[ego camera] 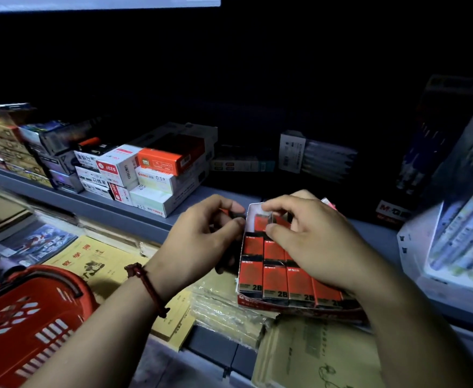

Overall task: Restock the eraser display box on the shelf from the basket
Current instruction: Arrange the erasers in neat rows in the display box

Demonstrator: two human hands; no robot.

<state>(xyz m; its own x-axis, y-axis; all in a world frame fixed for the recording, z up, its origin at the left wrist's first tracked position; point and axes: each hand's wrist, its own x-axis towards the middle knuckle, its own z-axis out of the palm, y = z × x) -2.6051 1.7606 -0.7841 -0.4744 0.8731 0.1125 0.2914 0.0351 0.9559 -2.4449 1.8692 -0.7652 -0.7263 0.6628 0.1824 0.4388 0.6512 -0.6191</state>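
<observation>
The eraser display box (291, 306), red with a white inner wall, lies on the grey shelf and holds rows of red and black 2B erasers (275, 282). My right hand (311, 242) hovers over the box's far end and pinches one eraser (271, 219) between thumb and fingers, just above the back row. My left hand (201, 236), with a red cord on its wrist, is beside the box's left wall and grips several red and black erasers (234, 215). The red basket (25, 317) sits at the lower left; what it holds is hidden.
Stacked white and orange stationery boxes (151, 175) stand on the shelf to the left of the box. Pen packs (459, 239) lean at the right. Yellow exercise books (95, 264) and wrapped paper stacks (229, 309) lie on the lower shelf below my hands. The shelf's back is dark.
</observation>
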